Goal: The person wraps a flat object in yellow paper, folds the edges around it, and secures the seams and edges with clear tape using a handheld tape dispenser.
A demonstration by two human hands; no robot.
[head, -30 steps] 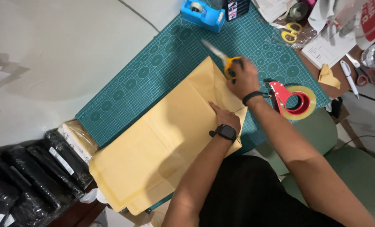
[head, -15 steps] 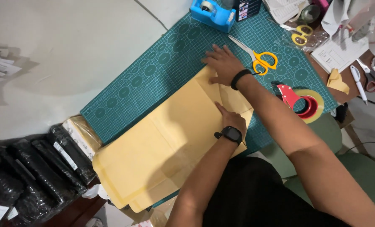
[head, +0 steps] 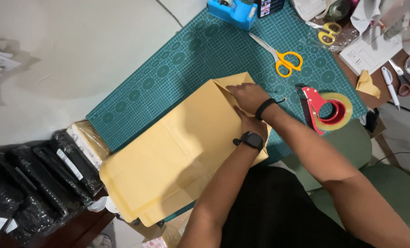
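1. Nearest the camera: dark clothing at the bottom edge, with both forearms reaching up and away over the work.
2. Large yellow-brown paper envelope [head: 177,156] lying flat and slantwise on the green cutting mat [head: 177,69], near end overhanging the mat toward the lower left; faint fold creases across the middle, a second sheet edge peeking out beneath.
3. Left hand [head: 247,123], a black watch on the wrist, pressed flat on the envelope's right part; fingers mostly hidden under the other wrist, so spread not clear, nothing visibly gripped.
4. Right hand [head: 247,97], a black band on the wrist, just beyond, fingertips pinching and pressing the folded corner flap at the envelope's far end.
5. To the left: black plastic-wrapped packages [head: 35,183] stacked at the counter edge, partly cut off by the frame; a cream-wrapped bundle [head: 91,143] beside them, touching the envelope's edge.
6. To the right: red tape dispenser [head: 327,109] holding a roll of tan tape, at the mat's edge.
7. Farther: yellow-handled scissors [head: 283,59] lying on the mat, apart from both hands.
8. Farthest: blue desk tape dispenser [head: 232,10], cut off by the top edge; papers, pens and another yellow-handled pair of scissors cluttered at upper right, hard to make out.
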